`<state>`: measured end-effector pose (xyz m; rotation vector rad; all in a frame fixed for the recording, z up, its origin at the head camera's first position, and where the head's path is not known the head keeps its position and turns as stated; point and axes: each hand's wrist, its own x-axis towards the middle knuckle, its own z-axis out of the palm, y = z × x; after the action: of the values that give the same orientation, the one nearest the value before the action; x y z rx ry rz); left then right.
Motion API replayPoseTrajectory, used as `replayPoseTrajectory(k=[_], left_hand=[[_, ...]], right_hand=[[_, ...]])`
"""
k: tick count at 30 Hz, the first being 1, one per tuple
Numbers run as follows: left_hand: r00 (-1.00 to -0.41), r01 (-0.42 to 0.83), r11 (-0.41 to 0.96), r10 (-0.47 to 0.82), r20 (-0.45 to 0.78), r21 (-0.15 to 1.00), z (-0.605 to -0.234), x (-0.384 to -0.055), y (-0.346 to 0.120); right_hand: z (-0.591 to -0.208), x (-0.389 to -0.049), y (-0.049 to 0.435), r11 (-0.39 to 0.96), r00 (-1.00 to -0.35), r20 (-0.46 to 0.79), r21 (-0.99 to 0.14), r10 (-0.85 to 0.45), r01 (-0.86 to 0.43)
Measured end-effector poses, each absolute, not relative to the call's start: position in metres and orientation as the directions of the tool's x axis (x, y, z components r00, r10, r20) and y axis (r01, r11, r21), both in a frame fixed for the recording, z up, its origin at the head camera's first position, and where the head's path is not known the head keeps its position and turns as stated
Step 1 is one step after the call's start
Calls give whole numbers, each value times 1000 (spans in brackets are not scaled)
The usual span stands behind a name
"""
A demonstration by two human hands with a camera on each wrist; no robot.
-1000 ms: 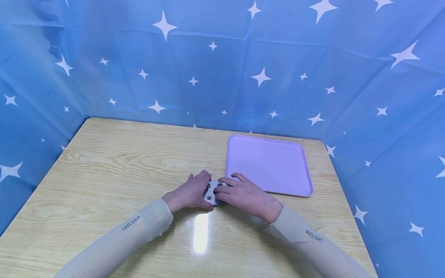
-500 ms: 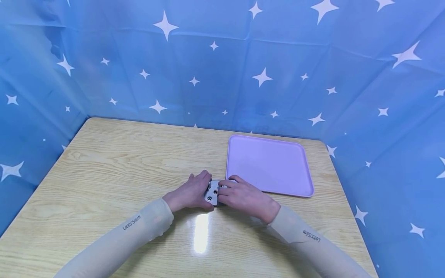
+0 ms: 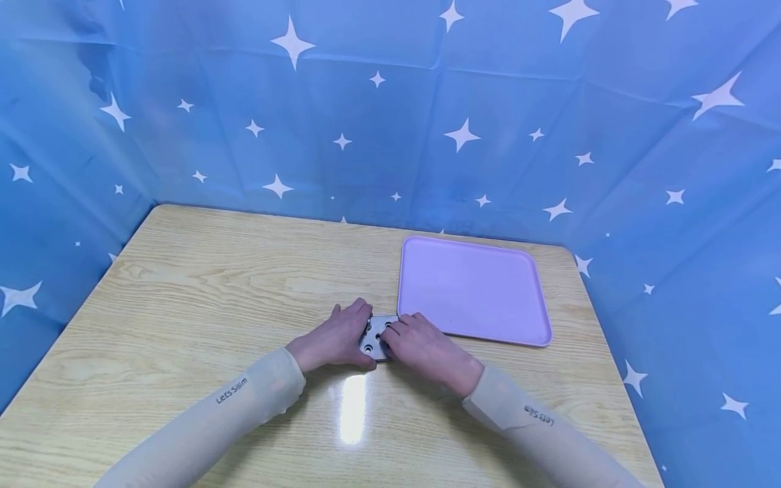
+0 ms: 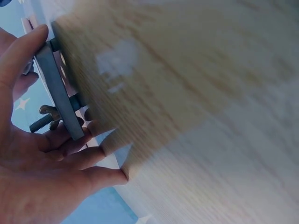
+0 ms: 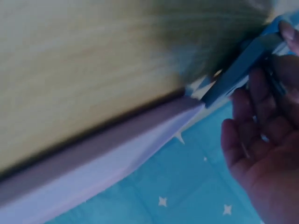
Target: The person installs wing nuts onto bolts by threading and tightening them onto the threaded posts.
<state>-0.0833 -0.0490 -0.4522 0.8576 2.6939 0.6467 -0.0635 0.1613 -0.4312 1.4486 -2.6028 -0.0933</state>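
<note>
A small grey metal plate (image 3: 373, 342) with several round holes lies between both hands, mid-table. My left hand (image 3: 334, 340) grips its left side, thumb at the near edge and fingers at the far edge. In the left wrist view, the plate (image 4: 58, 91) stands off the table on bolt heads. A wing nut (image 4: 49, 111) sits on a threaded bolt (image 4: 41, 123) rising from it, beside the left fingers. My right hand (image 3: 430, 352) curls its fingers over the plate's right half, around a small metal fastener (image 4: 28, 67) that they mostly hide.
A lilac tray (image 3: 476, 291) lies at the back right, its near left corner close to the right hand's fingers. The wood-grain table (image 3: 232, 291) reaches a blue star-printed curtain (image 3: 390, 135) at the back and sides.
My right hand has shifted slightly, its fingers going from spread over the plate to more tightly curled. The left hand and the plate stay in place.
</note>
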Motion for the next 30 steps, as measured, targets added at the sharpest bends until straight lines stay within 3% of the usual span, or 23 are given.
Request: replayPoseTrajectory(k=[6,10,13,18,20,23,30], left_hand=[[-798,483,730,594,-99,483,-450,-83,-49],[-796,490,723,598,-87,488,-449,-82,-50],[-795,494,723,601,-86,484,-449,-82,-50],[-796,483,724,598,-99,493,-448,-82,-53],[-796,481,724,597,-101,495,-448,-82,-52],[-793,485,721,601,-98,495,-449,-83,-50],[-794,488,724,601,-97,486,-450,-84,-48]], right_hand=[[-435,-59,156,631,-619,151,36,-770,-775],[-433,-59,159,646,-641,124,0,-757,-763],[-425,-63,166,588,-586,71,0,-807,-809],[-414,-71,173,401,-400,34,83,-916,-912],[-413,-72,174,357,-354,47,125,-934,-926],[-414,-72,175,340,-337,50,159,-940,-927],[-421,-73,173,397,-394,49,174,-918,-901]])
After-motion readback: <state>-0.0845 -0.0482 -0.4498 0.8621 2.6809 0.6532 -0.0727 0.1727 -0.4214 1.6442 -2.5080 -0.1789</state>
